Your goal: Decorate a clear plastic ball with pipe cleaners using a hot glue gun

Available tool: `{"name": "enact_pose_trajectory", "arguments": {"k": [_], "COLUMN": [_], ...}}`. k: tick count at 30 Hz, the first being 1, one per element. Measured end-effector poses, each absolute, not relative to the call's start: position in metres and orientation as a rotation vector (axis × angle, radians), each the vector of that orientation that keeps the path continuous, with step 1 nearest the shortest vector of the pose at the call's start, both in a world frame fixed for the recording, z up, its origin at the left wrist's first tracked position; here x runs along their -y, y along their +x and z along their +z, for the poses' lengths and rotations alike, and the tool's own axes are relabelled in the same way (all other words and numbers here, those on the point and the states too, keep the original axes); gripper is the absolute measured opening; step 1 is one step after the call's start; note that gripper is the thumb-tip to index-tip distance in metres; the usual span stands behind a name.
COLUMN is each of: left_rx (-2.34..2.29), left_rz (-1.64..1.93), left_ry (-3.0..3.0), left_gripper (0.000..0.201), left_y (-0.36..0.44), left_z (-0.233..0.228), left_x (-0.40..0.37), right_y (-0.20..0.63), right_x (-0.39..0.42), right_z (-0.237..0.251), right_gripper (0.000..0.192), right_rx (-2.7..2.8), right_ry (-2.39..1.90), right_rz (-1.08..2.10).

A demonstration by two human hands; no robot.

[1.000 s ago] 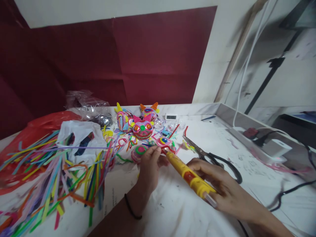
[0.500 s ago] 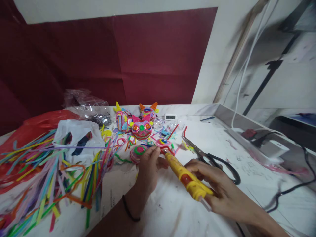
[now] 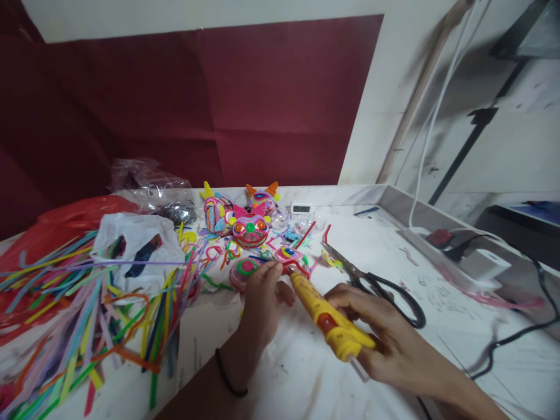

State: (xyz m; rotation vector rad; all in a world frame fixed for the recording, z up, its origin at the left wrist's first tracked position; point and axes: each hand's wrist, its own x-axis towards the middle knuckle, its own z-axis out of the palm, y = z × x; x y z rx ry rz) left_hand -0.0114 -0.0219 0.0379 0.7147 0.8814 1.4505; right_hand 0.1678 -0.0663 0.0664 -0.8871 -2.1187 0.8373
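Observation:
My right hand [image 3: 387, 335] grips a yellow glue gun [image 3: 326, 318] with a red button, its tip pointing up-left toward a red pipe-cleaner piece [image 3: 295, 267]. My left hand [image 3: 262, 300], with a black band on the wrist, pinches that piece at the gun's tip, next to a pink coiled disc with a green centre [image 3: 245, 268] and a pink coiled eye shape [image 3: 289, 254]. Behind them stand finished pipe-cleaner masks [image 3: 250, 228].
Black-handled scissors [image 3: 376, 280] lie just right of the glue gun. A heap of coloured pipe cleaners [image 3: 87, 315], a white bag [image 3: 135, 242] and a red bag [image 3: 56, 230] fill the left. A power strip with cables [image 3: 464, 259] runs along the right edge. A small clock [image 3: 301, 207] is at the back.
The glue gun and my right hand have slid slightly left and down. My left hand keeps its pinch at the tip.

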Motion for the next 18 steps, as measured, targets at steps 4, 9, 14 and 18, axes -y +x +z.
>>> {"name": "enact_pose_trajectory", "arguments": {"k": [4,9,14,18], "left_rx": [-0.890,-0.887,-0.885,-0.888], "left_rz": [1.450,1.454,1.449,1.438], "left_ry": [0.705,0.706,0.735,0.758], "left_gripper": [0.015,0.013,0.014,0.014], "left_y": [-0.0115,-0.0119,-0.0116,-0.0113], "left_z": [0.0377,0.0358,0.0338,0.0336], "left_x": [0.0226,0.0220,0.0219,0.0226], "right_y": [0.1673,0.1676,0.1670,0.1659], "right_x": [0.0659,0.0660,0.0660,0.0661], "right_z": [0.0660,0.0662,0.0664,0.0669], "right_gripper": [0.032,0.031,0.030,0.031], "right_rx": [2.116,2.106,2.108,2.101], "right_ry": [-0.875,-0.874,-0.879,-0.878], "right_rz": [0.810,0.818,0.815,0.796]}}
